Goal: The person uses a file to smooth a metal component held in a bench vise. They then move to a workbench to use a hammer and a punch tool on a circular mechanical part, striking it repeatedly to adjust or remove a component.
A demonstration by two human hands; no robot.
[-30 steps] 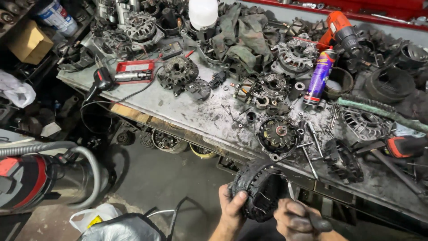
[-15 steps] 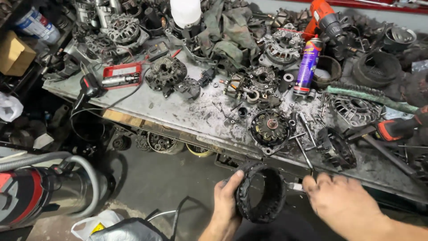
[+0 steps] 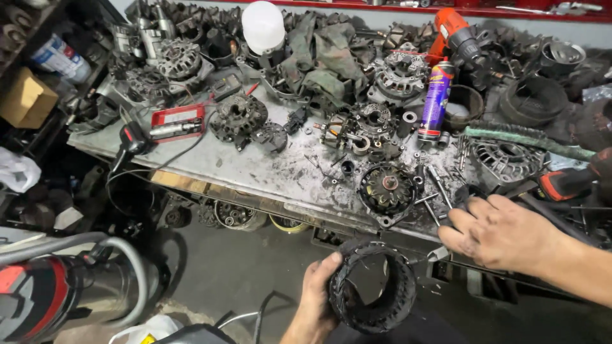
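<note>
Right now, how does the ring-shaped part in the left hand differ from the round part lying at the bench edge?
The black ring is hollow and open through its middle; the round part has a filled centre with a hub. The ring is gripped by the left hand below the bench; the round part lies flat on it. Both are dark, greasy and round.

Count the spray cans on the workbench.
1: a purple spray can stands upright at the middle right of the bench. Others may be hidden in the clutter.

Matt, grimy metal ring housing (image 3: pixel 373 294); scuffed grey metal bench (image 3: pixel 255 169); glossy spray can (image 3: pixel 436 99).
</note>
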